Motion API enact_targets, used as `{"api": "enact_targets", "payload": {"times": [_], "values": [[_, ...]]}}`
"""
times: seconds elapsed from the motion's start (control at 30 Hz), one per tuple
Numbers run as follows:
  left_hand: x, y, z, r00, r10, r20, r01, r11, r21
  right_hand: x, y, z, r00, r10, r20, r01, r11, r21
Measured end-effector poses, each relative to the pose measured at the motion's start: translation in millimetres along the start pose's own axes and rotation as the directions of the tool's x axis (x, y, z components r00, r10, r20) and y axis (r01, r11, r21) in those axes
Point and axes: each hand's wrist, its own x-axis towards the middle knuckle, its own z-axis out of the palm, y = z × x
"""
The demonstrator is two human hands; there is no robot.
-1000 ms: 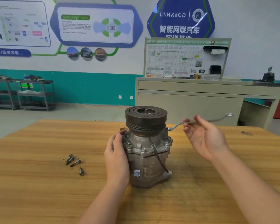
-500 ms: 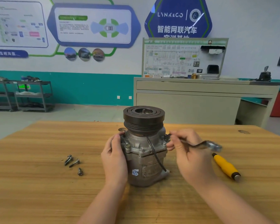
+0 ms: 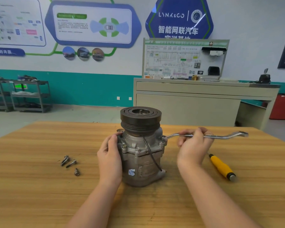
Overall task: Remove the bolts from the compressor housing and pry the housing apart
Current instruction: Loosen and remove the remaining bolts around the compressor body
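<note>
Grey cast-metal compressor housing [image 3: 139, 160] stands upright near the middle of the wooden tabletop [image 3: 39, 186], with its dark grooved pulley [image 3: 140, 120] uppermost and a thin black wire [image 3: 150, 153] running down its front face. Several bolts [image 3: 137, 149] are seated around the flange where the two housing sections meet. The left hand [image 3: 109, 155] is wrapped around the left side of the housing, fingers curled against the body and thumb near the flange. The right hand [image 3: 193, 145] grips the shank of a silver offset ring wrench [image 3: 224, 136], fingers closed over it; the near ring of the wrench sits on a bolt [image 3: 163, 137] at the right edge of the flange, and the far end extends level toward the right. Three removed bolts [image 3: 69, 162] lie loose on the tabletop to the left of the housing, well apart from it. A yellow-handled screwdriver [image 3: 220, 166] lies on the tabletop to the right, just beyond the right wrist. Behind the tabletop stand a beige cabinet [image 3: 187, 104] carrying a wiring display board [image 3: 179, 60], and metal shelving [image 3: 30, 96] against the teal and white wall.
</note>
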Motion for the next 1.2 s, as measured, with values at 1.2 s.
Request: {"api": "enact_targets", "payload": {"times": [1.2], "values": [[24.0, -5.2, -9.3, 0.966, -0.164, 0.200, 0.166, 0.986, 0.010, -1.9, -13.7, -10.8, 0.987, 0.036, 0.158, -0.046, 0.997, 0.061]]}}
